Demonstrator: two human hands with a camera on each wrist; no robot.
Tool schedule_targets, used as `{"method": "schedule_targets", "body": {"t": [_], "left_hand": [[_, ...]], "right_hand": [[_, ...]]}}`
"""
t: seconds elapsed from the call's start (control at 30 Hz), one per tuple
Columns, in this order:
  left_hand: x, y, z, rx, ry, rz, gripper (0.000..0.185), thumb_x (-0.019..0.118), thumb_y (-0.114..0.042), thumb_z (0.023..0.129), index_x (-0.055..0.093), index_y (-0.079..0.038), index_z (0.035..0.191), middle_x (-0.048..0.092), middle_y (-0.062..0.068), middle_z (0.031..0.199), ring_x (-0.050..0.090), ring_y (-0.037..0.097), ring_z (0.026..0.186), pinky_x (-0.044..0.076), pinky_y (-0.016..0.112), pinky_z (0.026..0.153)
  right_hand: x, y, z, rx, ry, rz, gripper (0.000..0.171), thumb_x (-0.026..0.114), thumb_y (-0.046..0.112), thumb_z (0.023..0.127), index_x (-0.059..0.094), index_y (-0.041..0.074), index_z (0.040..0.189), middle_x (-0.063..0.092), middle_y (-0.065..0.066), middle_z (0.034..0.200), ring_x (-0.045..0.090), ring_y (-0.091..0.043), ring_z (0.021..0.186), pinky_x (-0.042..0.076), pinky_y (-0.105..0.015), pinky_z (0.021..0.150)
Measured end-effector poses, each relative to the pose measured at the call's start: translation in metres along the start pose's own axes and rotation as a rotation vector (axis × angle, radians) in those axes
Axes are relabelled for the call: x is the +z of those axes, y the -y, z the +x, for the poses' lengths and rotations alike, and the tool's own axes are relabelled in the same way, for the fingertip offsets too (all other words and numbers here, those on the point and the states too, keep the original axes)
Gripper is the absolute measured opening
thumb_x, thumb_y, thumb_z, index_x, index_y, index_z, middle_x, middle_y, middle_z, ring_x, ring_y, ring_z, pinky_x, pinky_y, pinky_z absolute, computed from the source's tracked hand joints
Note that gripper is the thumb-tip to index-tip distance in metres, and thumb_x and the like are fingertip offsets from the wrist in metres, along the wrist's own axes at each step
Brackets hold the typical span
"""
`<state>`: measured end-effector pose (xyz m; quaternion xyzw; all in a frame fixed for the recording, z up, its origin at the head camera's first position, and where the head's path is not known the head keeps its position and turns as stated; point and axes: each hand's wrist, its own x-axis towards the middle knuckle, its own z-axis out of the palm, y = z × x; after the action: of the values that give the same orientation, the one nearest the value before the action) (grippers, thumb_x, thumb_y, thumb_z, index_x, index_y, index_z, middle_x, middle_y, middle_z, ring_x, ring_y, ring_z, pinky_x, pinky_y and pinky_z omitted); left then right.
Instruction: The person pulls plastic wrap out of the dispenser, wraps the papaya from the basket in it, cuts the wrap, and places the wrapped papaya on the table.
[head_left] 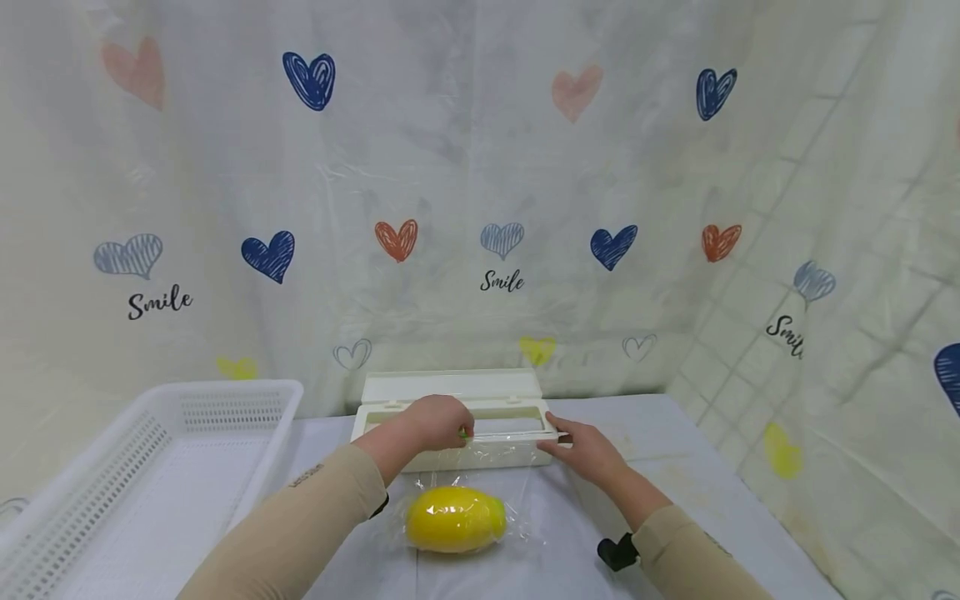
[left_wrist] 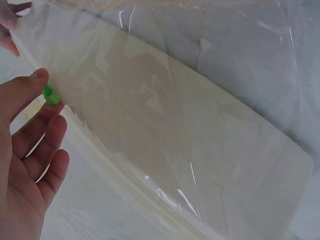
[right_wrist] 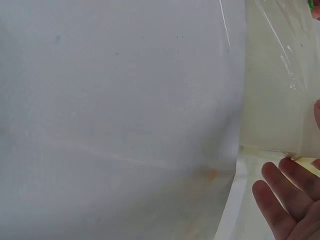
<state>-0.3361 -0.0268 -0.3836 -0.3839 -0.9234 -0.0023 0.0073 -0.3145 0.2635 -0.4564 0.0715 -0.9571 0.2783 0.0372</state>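
A white cling film dispenser box stands on the table with its lid tipped back. My left hand is over its front edge, pinching a small green slider between thumb and index finger; the other fingers curl loosely. At the box's right end, my right hand grips the corner between thumb and fingers. Clear cling film hangs down the box front and spreads toward me. On the film lies a glossy yellow fruit, oval with a blunt greenish-yellow tip, in front of the box.
To the left stands a large white plastic basket with perforated walls. A pale cloth covers the table. Behind it hangs a curtain printed with hearts, which also runs along the right side.
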Motion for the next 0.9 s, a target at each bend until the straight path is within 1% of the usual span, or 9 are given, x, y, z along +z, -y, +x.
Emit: {"method": "schedule_targets", "body": {"t": [0.07,0.2,0.3,0.37,0.5,0.67,0.73,0.9], "left_hand": [[0.000,-0.001,0.000,-0.003,0.009,-0.007,0.009,0.073,-0.021,0.090,0.078,-0.021,0.098,0.070,-0.013,0.091,0.061,0.007,0.081,0.053,0.028,0.081],[0.001,-0.001,0.001,-0.012,0.006,-0.002,0.008,0.073,-0.021,0.091,0.078,-0.022,0.097,0.070,-0.013,0.090,0.060,0.006,0.080,0.053,0.027,0.081],[0.002,0.000,0.002,-0.022,0.006,0.005,0.007,0.073,-0.022,0.091,0.078,-0.022,0.096,0.069,-0.014,0.090,0.059,0.006,0.079,0.052,0.027,0.081],[0.001,0.000,0.002,-0.023,0.009,0.002,0.007,0.072,-0.021,0.092,0.078,-0.022,0.096,0.069,-0.013,0.089,0.058,0.006,0.078,0.052,0.026,0.081],[0.000,0.000,0.001,-0.020,0.003,-0.025,0.008,0.072,-0.020,0.092,0.078,-0.021,0.096,0.070,-0.012,0.089,0.058,0.007,0.077,0.052,0.027,0.080],[0.002,0.001,0.002,-0.001,-0.010,-0.045,0.007,0.071,-0.019,0.092,0.077,-0.021,0.095,0.070,-0.012,0.090,0.059,0.006,0.079,0.052,0.026,0.080],[0.002,0.002,0.003,0.011,-0.013,-0.047,0.005,0.072,-0.019,0.092,0.076,-0.021,0.093,0.069,-0.012,0.088,0.058,0.006,0.078,0.051,0.026,0.080],[0.001,0.005,0.003,0.019,-0.006,-0.027,0.004,0.072,-0.019,0.092,0.075,-0.021,0.091,0.067,-0.012,0.085,0.056,0.007,0.076,0.051,0.026,0.079]], "right_hand": [[0.000,-0.002,0.001,-0.003,-0.002,0.007,0.073,0.072,0.050,0.086,0.050,0.015,0.146,0.057,-0.015,0.139,0.065,-0.029,0.111,0.054,-0.044,0.089],[-0.001,-0.004,0.003,-0.013,0.011,0.028,0.071,0.072,0.048,0.088,0.050,0.013,0.146,0.054,-0.016,0.143,0.065,-0.029,0.111,0.055,-0.043,0.087],[-0.003,-0.001,0.003,0.006,0.031,0.051,0.073,0.072,0.049,0.087,0.049,0.013,0.147,0.055,-0.016,0.141,0.064,-0.029,0.111,0.055,-0.043,0.087],[-0.004,0.002,0.003,0.029,0.035,0.054,0.077,0.073,0.053,0.085,0.050,0.013,0.147,0.058,-0.015,0.138,0.064,-0.029,0.112,0.054,-0.044,0.088],[-0.004,0.009,0.005,0.047,0.012,-0.017,0.084,0.075,0.060,0.078,0.053,0.012,0.143,0.064,-0.011,0.128,0.065,-0.027,0.108,0.054,-0.044,0.087],[-0.003,0.012,0.006,0.040,-0.031,-0.131,0.081,0.074,0.063,0.077,0.058,0.012,0.138,0.069,-0.009,0.116,0.066,-0.026,0.103,0.054,-0.044,0.084],[-0.003,0.011,0.005,0.035,-0.038,-0.153,0.079,0.074,0.062,0.077,0.059,0.011,0.137,0.070,-0.009,0.116,0.066,-0.026,0.102,0.054,-0.044,0.083],[-0.002,0.009,0.006,0.016,-0.040,-0.172,0.080,0.072,0.064,0.078,0.059,0.013,0.138,0.068,-0.009,0.123,0.068,-0.024,0.102,0.055,-0.042,0.081]]}}
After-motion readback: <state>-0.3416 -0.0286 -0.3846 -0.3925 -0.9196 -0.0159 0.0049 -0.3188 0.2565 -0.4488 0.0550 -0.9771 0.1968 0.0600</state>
